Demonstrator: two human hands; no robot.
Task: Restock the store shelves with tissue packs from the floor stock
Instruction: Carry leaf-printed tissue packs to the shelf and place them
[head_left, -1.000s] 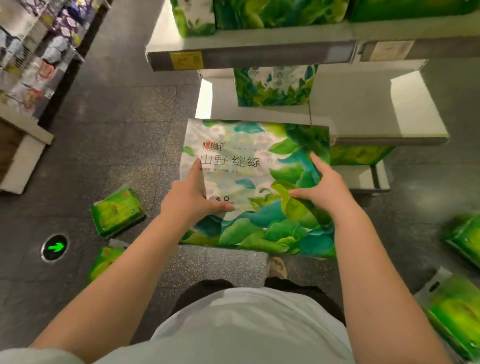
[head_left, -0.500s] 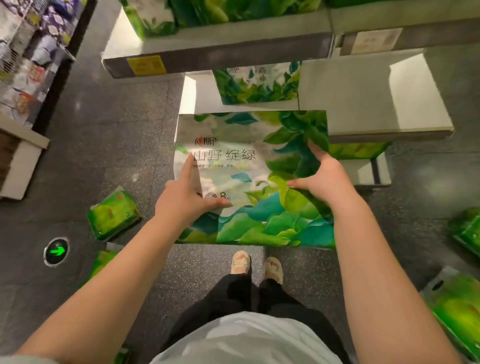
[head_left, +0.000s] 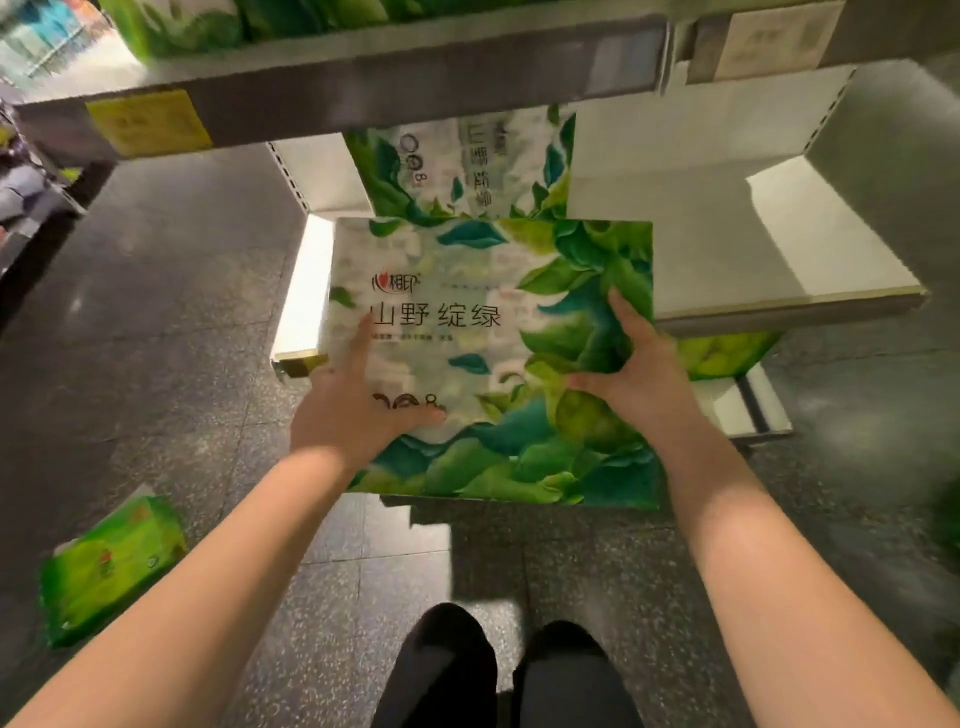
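- A large tissue pack (head_left: 493, 358), printed with green leaves and Chinese lettering, sat at the centre of the view, its broad face up towards the camera.
- The left hand (head_left: 353, 410) clasped the pack at its 8 o'clock corner: the forefinger lay straight along the face, the thumb pressed flat across the print, and the other fingers were hidden at the edge.
- The right hand (head_left: 639, 374) clasped the pack at its 4 o'clock side, thumb on the face pointing inward, one finger stretched up along the leaves, the rest hidden.
- The far edge of the pack lay over the front of the middle shelf (head_left: 727, 249), a pale board that ran off towards 2 o'clock.
- At 12 o'clock a second pack (head_left: 462, 166) of the same print stood on that shelf, just behind the held one.
- Above it the upper shelf (head_left: 363, 78) carried a yellow price tag (head_left: 148, 122) at 10 o'clock.
- A small green pack (head_left: 111, 569) lay on the dark floor (head_left: 156, 312) at 8 o'clock.
- The person's dark trousers (head_left: 498, 670) showed at 6 o'clock.
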